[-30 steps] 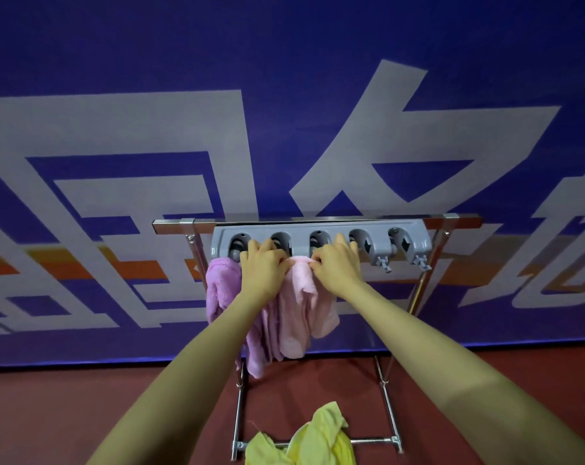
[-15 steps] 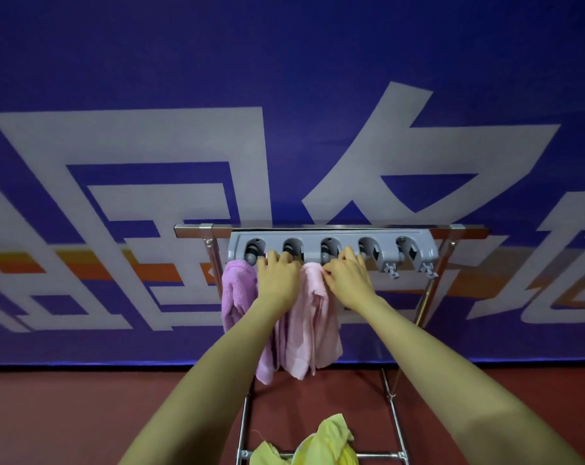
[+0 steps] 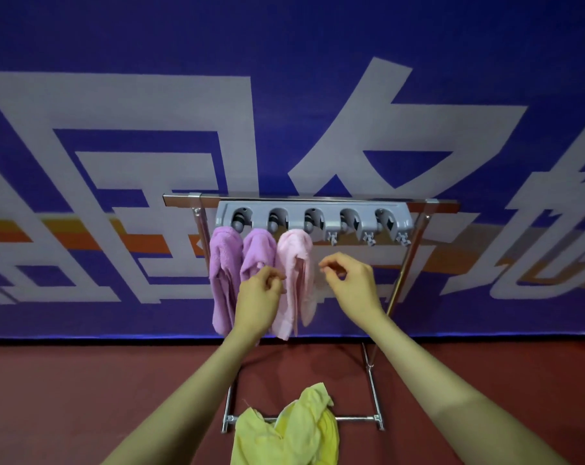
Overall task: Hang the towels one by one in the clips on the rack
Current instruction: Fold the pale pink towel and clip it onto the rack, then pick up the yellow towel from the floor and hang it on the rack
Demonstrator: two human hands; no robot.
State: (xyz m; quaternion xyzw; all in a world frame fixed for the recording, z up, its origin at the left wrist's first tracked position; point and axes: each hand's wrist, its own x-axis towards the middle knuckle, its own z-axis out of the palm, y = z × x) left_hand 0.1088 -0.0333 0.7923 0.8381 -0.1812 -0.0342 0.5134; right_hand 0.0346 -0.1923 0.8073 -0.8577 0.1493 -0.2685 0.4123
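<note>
Left hand [image 3: 259, 290] and right hand [image 3: 349, 283], fingers loosely curled, holding nothing, flank the pink towel [image 3: 294, 280] clipped third along the rack [image 3: 314, 219]; yellow towels [image 3: 284, 431] heaped at 6 o'clock, likely next; two clips free at 2 o'clock.

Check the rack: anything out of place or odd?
Only the yellow towel: it lies crumpled over the rack's bottom bar, not in a clip. The three hung towels look fine.
</note>
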